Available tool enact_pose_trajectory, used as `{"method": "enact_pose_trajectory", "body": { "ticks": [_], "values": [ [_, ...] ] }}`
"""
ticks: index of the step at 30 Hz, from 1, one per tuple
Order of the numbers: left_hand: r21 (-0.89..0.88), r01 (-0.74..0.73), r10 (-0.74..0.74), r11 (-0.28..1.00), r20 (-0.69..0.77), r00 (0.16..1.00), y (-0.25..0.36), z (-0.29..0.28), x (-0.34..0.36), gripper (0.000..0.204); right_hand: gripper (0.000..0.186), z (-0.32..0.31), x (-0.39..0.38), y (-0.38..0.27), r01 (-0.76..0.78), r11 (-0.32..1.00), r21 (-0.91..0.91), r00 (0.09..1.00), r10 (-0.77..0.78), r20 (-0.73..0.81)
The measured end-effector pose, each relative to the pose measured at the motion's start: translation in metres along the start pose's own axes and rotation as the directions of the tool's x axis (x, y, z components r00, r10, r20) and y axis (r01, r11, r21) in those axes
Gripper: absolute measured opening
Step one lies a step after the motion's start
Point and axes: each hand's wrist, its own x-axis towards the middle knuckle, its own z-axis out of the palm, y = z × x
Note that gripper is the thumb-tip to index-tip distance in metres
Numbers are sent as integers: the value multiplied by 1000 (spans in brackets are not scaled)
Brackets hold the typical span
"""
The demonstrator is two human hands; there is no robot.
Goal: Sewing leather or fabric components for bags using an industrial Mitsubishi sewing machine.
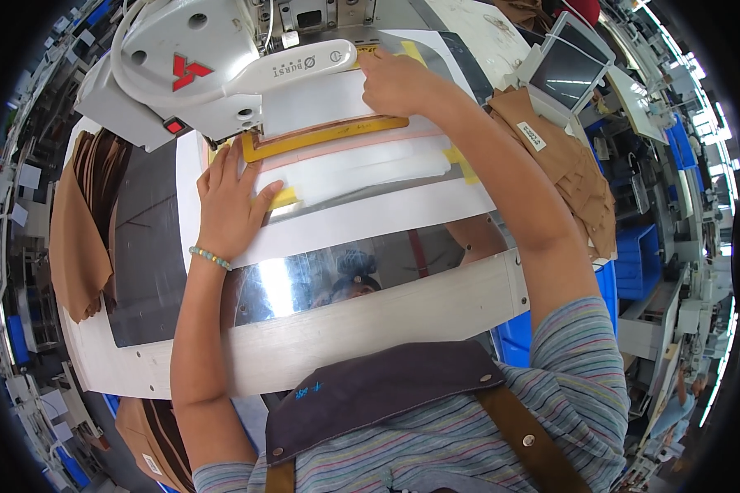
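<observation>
My left hand (228, 205) lies with spread fingers on a white sewing template (370, 177). Its fingertips reach the left end of a yellow-edged frame (329, 135), close by the sewing machine's needle area (253, 131). The thumb is beside a piece of yellow tape (284, 198). My right hand (396, 82) is at the far side, its fingers curled at a yellow strip (368, 56) by the machine head. Whatever those fingers hold is hidden. White sheet material (316, 107) lies between the hands, partly under the white machine arm (288, 70).
A large white sewing machine head (189, 57) overhangs the back left. Stacked brown fabric pieces hang at the left (82, 238) and lie at the right (551, 156), below a tilted screen (569, 66). A shiny metal plate (345, 275) borders the near table edge. Blue bins (635, 261) stand right.
</observation>
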Motion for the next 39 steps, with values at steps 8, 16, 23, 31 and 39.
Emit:
{"method": "enact_pose_trajectory", "body": {
  "ticks": [8, 16, 23, 31, 39],
  "values": [
    [-49, 20, -22, 999, -42, 999, 0, 3, -2, 63, 26, -32, 17, -27, 129, 896, 426, 976, -40, -213],
    [-26, 7, -8, 1000, -64, 998, -2, 9, -4, 65, 14, -33, 16, -53, 160, 980, 122, 965, -181, 189],
    [-31, 11, -12, 999, -44, 999, -5, 8, -2, 65, 16, -21, 3, -22, 363, 869, -336, 932, -341, 125],
    [-25, 8, -10, 1000, -66, 998, -1, 6, 1, 63, 20, -35, 38, -25, 275, 725, 632, 959, -156, -238],
    [-10, 16, -16, 1000, -52, 999, 3, 6, -5, 65, 27, -14, 43, -131, -122, 414, 902, 979, -99, 178]
  ]
}}
